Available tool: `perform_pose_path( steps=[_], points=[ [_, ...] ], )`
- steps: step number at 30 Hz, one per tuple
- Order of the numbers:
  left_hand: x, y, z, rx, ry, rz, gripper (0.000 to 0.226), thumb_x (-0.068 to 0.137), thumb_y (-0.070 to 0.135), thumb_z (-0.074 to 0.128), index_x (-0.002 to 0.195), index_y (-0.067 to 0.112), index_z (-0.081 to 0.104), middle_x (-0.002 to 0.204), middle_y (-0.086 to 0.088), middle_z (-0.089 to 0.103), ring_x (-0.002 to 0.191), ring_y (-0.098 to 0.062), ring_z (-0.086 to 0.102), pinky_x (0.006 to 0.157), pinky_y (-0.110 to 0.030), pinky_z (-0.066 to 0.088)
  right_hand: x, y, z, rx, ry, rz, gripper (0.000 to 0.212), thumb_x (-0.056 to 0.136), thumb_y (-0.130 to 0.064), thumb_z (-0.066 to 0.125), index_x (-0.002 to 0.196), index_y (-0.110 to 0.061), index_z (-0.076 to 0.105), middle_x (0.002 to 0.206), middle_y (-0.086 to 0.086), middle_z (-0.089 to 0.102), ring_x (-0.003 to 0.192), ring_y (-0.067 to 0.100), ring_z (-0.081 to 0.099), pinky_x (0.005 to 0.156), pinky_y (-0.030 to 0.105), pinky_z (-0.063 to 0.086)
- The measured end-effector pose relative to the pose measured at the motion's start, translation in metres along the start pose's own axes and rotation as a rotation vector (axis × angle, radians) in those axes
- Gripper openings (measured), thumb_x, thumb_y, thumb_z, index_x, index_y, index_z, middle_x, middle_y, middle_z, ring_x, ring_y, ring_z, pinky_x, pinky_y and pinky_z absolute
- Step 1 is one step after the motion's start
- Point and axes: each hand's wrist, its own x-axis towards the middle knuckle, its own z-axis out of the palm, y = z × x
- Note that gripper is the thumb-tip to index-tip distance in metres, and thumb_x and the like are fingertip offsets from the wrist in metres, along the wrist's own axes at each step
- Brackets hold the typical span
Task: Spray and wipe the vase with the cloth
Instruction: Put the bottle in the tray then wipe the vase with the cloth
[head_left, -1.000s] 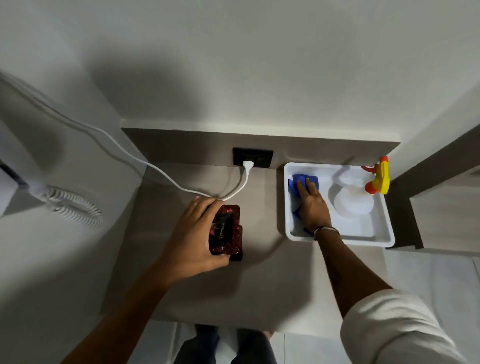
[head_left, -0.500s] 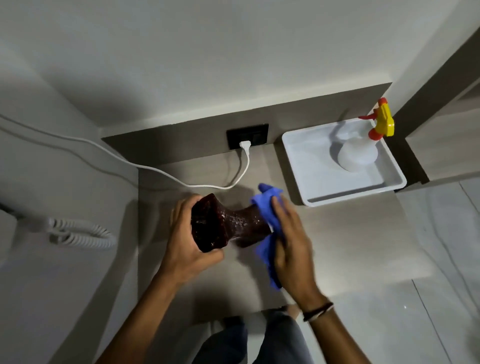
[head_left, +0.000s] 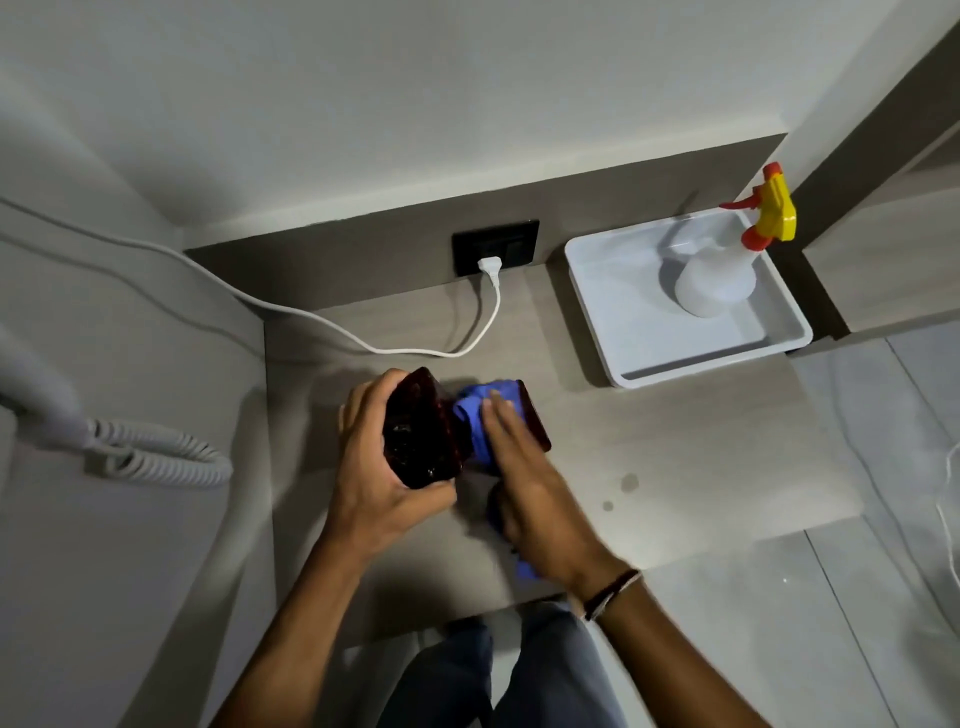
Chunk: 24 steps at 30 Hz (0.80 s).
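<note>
Head view: dark red vase (head_left: 423, 434) tipped sideways above the counter (head_left: 675, 441), left hand (head_left: 382, 467) gripping its wide end, right hand (head_left: 530, 483) pressing the blue cloth (head_left: 475, 421) around its middle (fingers flat). Spray bottle (head_left: 719, 275) stands in the white tray (head_left: 613, 332) at two o'clock.

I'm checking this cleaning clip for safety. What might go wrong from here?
The dark vase is held tipped over the counter by the left hand alone while the right hand rubs the blue cloth on it; a slip might drop it. The white power cord lies close behind.
</note>
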Motion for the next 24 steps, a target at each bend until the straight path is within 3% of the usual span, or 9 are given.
perform_pose_path(
  steps=[2, 4, 6, 9, 14, 16, 19, 21, 24],
  points=[
    [0.002, -0.002, -0.003, 0.005, -0.008, 0.013, 0.094, 0.051, 0.038, 0.078, 0.141, 0.032, 0.051, 0.131, 0.024, 0.050, 0.122, -0.028, 0.055, 0.102, -0.037, 0.049, -0.002, -0.027, 0.018, 0.140, 0.060, -0.116, 0.089, 0.098, -0.002, 0.045, 0.174, -0.020, 0.002, 0.185, 0.004, -0.004, 0.172, 0.023, 0.003, 0.139, 0.037, 0.016],
    [0.004, -0.002, -0.004, 0.002, -0.001, 0.026, 0.092, 0.051, 0.037, 0.078, 0.139, 0.031, 0.052, 0.129, 0.021, 0.052, 0.121, -0.026, 0.055, 0.100, -0.046, 0.051, -0.001, -0.024, 0.022, 0.168, 0.050, -0.126, 0.093, 0.099, 0.002, 0.045, 0.174, -0.025, -0.002, 0.184, 0.000, -0.009, 0.172, 0.020, 0.001, 0.139, 0.040, 0.019],
    [0.003, -0.003, -0.005, 0.002, 0.002, 0.017, 0.092, 0.051, 0.037, 0.077, 0.139, 0.032, 0.051, 0.127, 0.013, 0.053, 0.120, -0.028, 0.055, 0.098, -0.048, 0.052, 0.000, 0.004, 0.012, 0.035, -0.004, 0.005, 0.100, 0.098, 0.009, 0.052, 0.173, -0.025, -0.005, 0.183, -0.001, -0.018, 0.171, 0.020, -0.007, 0.138, 0.047, 0.021],
    [0.005, 0.005, 0.002, -0.011, -0.020, -0.011, 0.096, 0.051, 0.034, 0.077, 0.143, 0.026, 0.052, 0.129, 0.004, 0.052, 0.120, -0.033, 0.055, 0.096, -0.056, 0.053, 0.003, 0.026, -0.004, -0.016, -0.014, 0.190, 0.087, 0.104, 0.006, 0.050, 0.172, -0.020, 0.002, 0.181, 0.003, -0.018, 0.171, 0.025, -0.010, 0.138, 0.049, 0.014],
    [0.005, 0.002, 0.007, -0.030, -0.021, 0.049, 0.092, 0.056, 0.033, 0.079, 0.144, 0.024, 0.052, 0.140, -0.001, 0.057, 0.131, -0.032, 0.056, 0.110, -0.058, 0.046, 0.003, -0.026, 0.015, 0.240, 0.115, -0.185, 0.088, 0.098, 0.006, 0.043, 0.174, -0.021, 0.010, 0.185, 0.001, -0.002, 0.168, 0.030, 0.023, 0.134, 0.043, 0.034],
    [0.003, -0.002, 0.004, -0.030, -0.015, 0.050, 0.091, 0.057, 0.034, 0.078, 0.144, 0.026, 0.050, 0.138, 0.007, 0.055, 0.129, -0.030, 0.056, 0.110, -0.049, 0.047, 0.007, -0.015, 0.011, 0.177, 0.087, -0.195, 0.086, 0.099, 0.010, 0.041, 0.174, -0.018, 0.008, 0.184, -0.001, -0.004, 0.169, 0.029, 0.020, 0.133, 0.047, 0.035],
    [0.002, -0.002, 0.004, -0.033, -0.014, -0.003, 0.093, 0.054, 0.033, 0.075, 0.143, 0.035, 0.048, 0.134, 0.006, 0.049, 0.127, -0.027, 0.054, 0.101, -0.031, 0.049, 0.013, 0.028, -0.011, -0.065, -0.007, 0.062, 0.086, 0.100, 0.017, 0.046, 0.173, -0.013, 0.011, 0.184, 0.009, -0.003, 0.172, 0.030, 0.001, 0.138, 0.049, 0.018],
    [0.002, -0.002, 0.008, -0.144, 0.017, -0.089, 0.091, 0.056, 0.030, 0.079, 0.143, 0.032, 0.051, 0.139, 0.001, 0.052, 0.128, -0.026, 0.058, 0.100, -0.030, 0.051, 0.013, 0.049, -0.029, 0.042, 0.049, 0.234, 0.078, 0.099, 0.019, 0.047, 0.170, -0.003, 0.023, 0.180, 0.019, 0.016, 0.169, 0.038, 0.017, 0.138, 0.047, 0.019],
    [0.003, 0.002, 0.017, -0.471, 0.136, -0.364, 0.085, 0.058, 0.029, 0.086, 0.139, 0.023, 0.062, 0.132, -0.006, 0.071, 0.117, -0.019, 0.072, 0.091, -0.027, 0.059, 0.008, 0.065, -0.050, 0.448, 0.254, 0.422, 0.073, 0.096, 0.024, 0.041, 0.164, -0.003, 0.039, 0.168, 0.017, 0.047, 0.156, 0.033, 0.046, 0.133, 0.042, 0.033]
  ],
)
